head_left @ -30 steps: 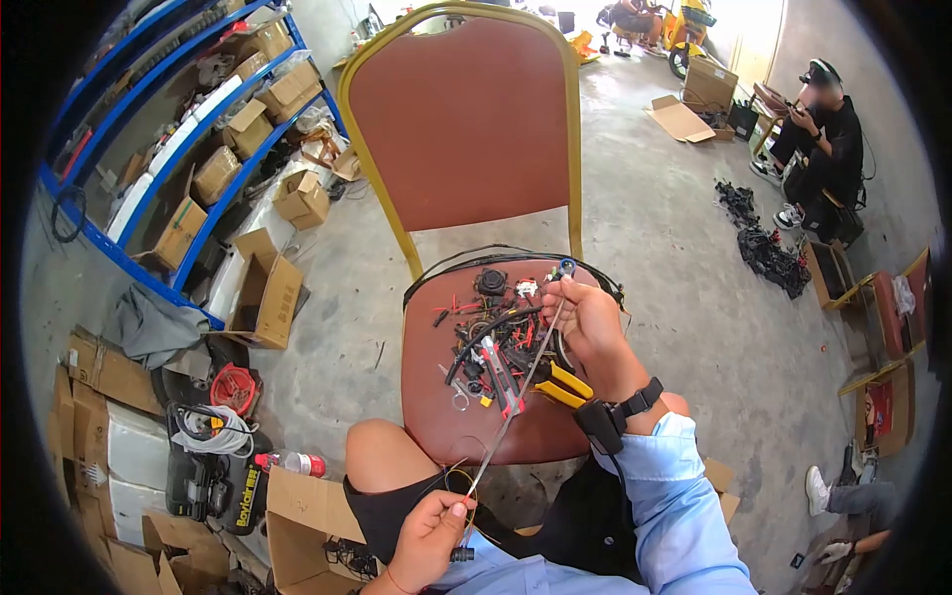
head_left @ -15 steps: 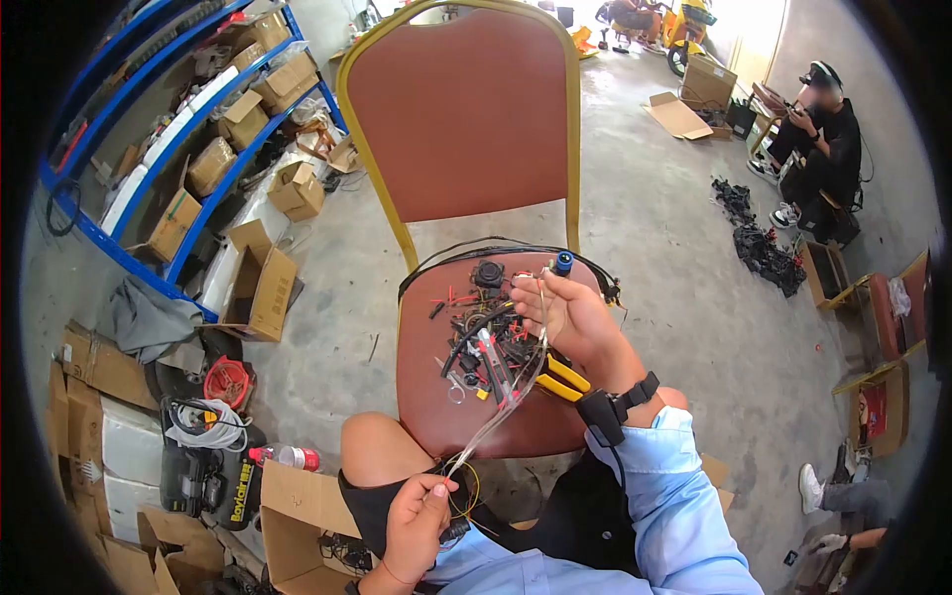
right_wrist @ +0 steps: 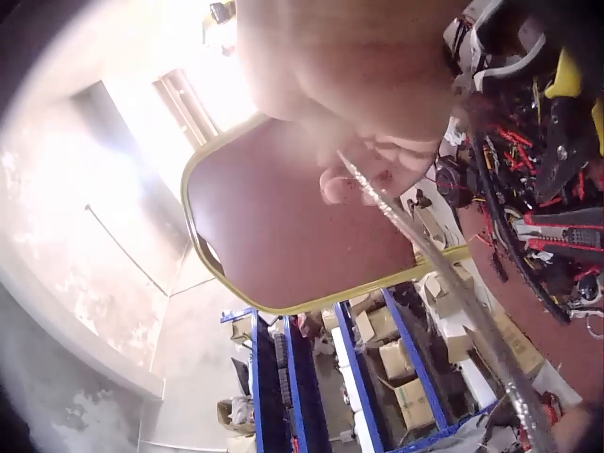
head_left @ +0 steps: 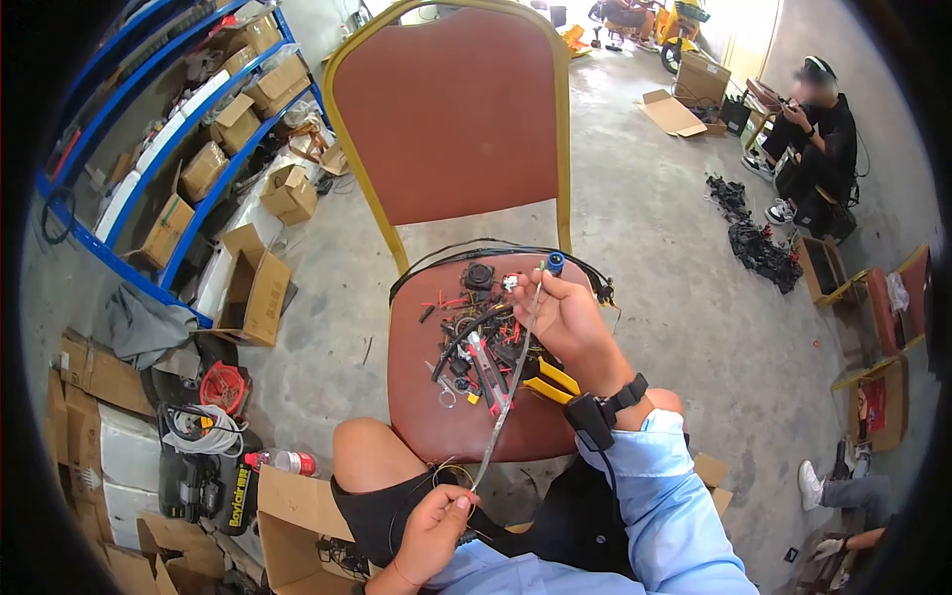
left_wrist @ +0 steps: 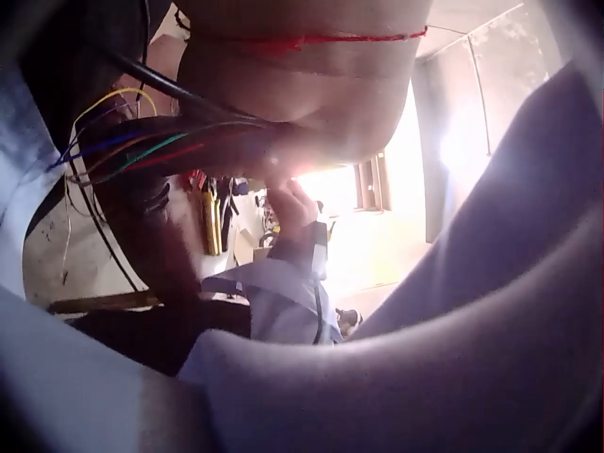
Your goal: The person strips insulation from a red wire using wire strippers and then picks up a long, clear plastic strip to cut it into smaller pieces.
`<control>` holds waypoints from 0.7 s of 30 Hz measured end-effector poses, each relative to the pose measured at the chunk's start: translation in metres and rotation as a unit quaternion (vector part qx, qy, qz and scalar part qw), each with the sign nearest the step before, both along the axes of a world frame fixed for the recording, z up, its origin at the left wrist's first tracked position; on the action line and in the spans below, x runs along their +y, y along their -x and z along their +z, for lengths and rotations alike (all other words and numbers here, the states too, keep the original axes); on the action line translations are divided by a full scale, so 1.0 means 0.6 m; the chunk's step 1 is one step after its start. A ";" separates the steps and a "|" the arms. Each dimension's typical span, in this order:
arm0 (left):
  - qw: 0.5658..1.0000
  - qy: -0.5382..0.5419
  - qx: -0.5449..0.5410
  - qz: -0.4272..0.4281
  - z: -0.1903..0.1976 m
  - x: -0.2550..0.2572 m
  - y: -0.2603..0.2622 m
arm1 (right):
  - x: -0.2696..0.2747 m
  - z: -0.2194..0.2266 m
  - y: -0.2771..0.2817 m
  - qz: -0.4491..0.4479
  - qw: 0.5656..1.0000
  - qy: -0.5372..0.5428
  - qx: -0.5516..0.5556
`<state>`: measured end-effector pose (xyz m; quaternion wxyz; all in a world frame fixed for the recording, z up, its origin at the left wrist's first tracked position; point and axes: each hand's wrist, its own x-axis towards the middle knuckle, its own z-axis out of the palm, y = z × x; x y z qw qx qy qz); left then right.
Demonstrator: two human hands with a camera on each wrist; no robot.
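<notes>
A silvery shielded cable (head_left: 512,392) stretches nearly straight from hand to hand over the chair seat. My right hand (head_left: 575,322) holds its far end, fingers curled by the cable, with a blue round connector (head_left: 554,263) just beyond the fingertips. In the right wrist view the cable (right_wrist: 444,264) looks shiny and foil-like. Low in the head view, my left hand (head_left: 433,526) pinches the near end between thumb and finger. Thin yellow, blue, green and red wires (left_wrist: 156,146) fan out beside that hand in the left wrist view, next to a black cable (left_wrist: 189,94).
On the red chair seat (head_left: 426,412) lie a utility knife (head_left: 488,370), yellow-handled pliers (head_left: 550,380), and a heap of black and red wire pieces (head_left: 466,327). An open carton (head_left: 302,506) stands at lower left. Blue shelving (head_left: 188,223) lines the left; a person (head_left: 818,139) sits at right.
The cable hung slack in separate strands half a second ago and is now drawn together and straighter. My right hand's fingers have curled in more. The view has shifted slightly.
</notes>
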<state>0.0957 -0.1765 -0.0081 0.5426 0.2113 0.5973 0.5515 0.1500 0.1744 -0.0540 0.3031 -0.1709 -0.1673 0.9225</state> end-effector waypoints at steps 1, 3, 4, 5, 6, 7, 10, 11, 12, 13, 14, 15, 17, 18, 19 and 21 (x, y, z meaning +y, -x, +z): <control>1.000 0.001 0.003 -0.018 -0.010 0.005 -0.003 | 0.007 -0.005 0.002 -0.006 1.000 -0.003 0.010; 0.999 -0.002 0.014 -0.043 -0.019 0.016 -0.011 | 0.021 -0.023 0.002 -0.033 0.999 0.002 0.018; 0.999 -0.004 0.016 -0.049 -0.024 0.021 -0.010 | 0.026 -0.033 0.000 -0.054 0.998 0.010 0.015; 0.998 -0.004 0.017 -0.055 -0.030 0.024 -0.007 | 0.033 -0.043 -0.005 -0.075 0.997 0.020 0.012; 0.998 -0.005 0.019 -0.061 -0.028 0.030 -0.006 | 0.035 -0.039 -0.010 -0.104 0.994 0.034 -0.011; 0.997 0.001 0.026 -0.067 -0.026 0.037 -0.009 | 0.037 -0.035 -0.012 -0.134 0.989 0.048 -0.033; 0.997 0.011 0.032 -0.076 -0.019 0.051 -0.024 | 0.044 -0.022 -0.027 -0.173 0.983 0.049 -0.041; 0.997 0.007 0.025 -0.075 -0.019 0.054 -0.027 | 0.047 -0.017 -0.033 -0.180 0.981 0.058 -0.048; 0.997 0.004 0.018 -0.075 -0.019 0.056 -0.029 | 0.049 -0.012 -0.037 -0.186 0.979 0.068 -0.055; 0.996 0.015 0.032 -0.078 -0.017 0.058 -0.033 | 0.050 -0.008 -0.040 -0.195 0.975 0.060 -0.089; 0.996 0.025 0.046 -0.078 -0.014 0.058 -0.037 | 0.047 -0.005 -0.044 -0.190 0.975 0.067 -0.094; 0.994 0.032 0.064 -0.080 -0.010 0.063 -0.037 | 0.041 0.016 -0.051 -0.188 0.975 0.071 -0.096; 0.993 0.034 0.076 -0.086 -0.007 0.065 -0.036 | 0.046 0.024 -0.065 -0.186 0.975 0.065 -0.100; 0.992 0.036 0.083 -0.090 -0.007 0.065 -0.036 | 0.053 0.019 -0.066 -0.185 0.976 0.055 -0.099; 0.993 0.033 0.071 -0.085 -0.007 0.064 -0.038 | 0.058 0.012 -0.069 -0.185 0.977 0.048 -0.098; 0.996 0.031 0.044 -0.075 -0.007 0.061 -0.042 | 0.053 0.015 -0.071 -0.174 0.979 0.042 -0.097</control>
